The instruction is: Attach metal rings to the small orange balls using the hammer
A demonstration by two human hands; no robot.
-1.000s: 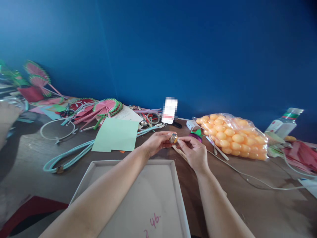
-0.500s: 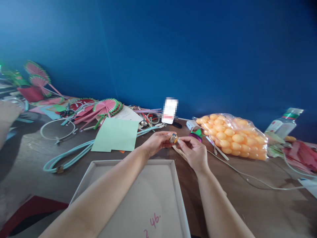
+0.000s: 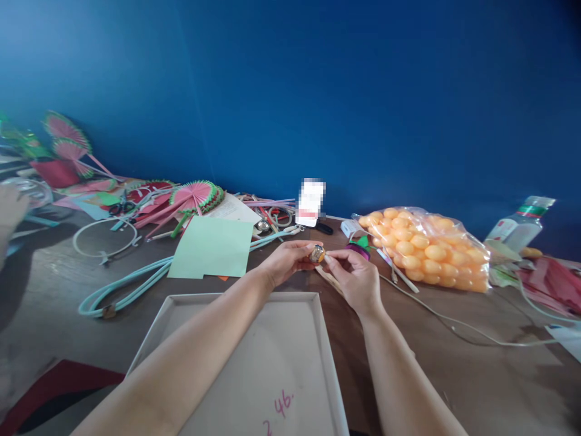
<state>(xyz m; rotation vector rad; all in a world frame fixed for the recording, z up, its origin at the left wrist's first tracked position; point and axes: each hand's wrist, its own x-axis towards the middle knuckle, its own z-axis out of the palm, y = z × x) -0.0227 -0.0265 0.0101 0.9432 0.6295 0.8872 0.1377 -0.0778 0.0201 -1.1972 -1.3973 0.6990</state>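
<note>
Above the far end of the shallow box, my left hand (image 3: 290,260) pinches a small shiny round piece (image 3: 317,254), gold-orange and dark, whose kind I cannot make out. The fingertips of my right hand (image 3: 356,275) are pressed together at the right edge of this piece. Both hands are closed, close together, over the dark table. Just behind my right hand lies a purple roll with a green leaf-like part (image 3: 361,245), partly covered by the fingers. The shallow grey-white box (image 3: 267,345) with pink handwritten digits is under my left forearm.
Light green paper (image 3: 211,247) and pale blue tubing (image 3: 127,284) lie left. Pink paper fans (image 3: 197,195) stand behind them. A bright phone (image 3: 311,203) leans by the blue wall. Right are a bag of orange balls (image 3: 426,248), a bottle (image 3: 517,224) and a white cable (image 3: 454,330). Another person's hand (image 3: 11,212) shows far left.
My hands and the small round piece stay in nearly the same place. The other person's hand at the far left has shifted a little to the left.
</note>
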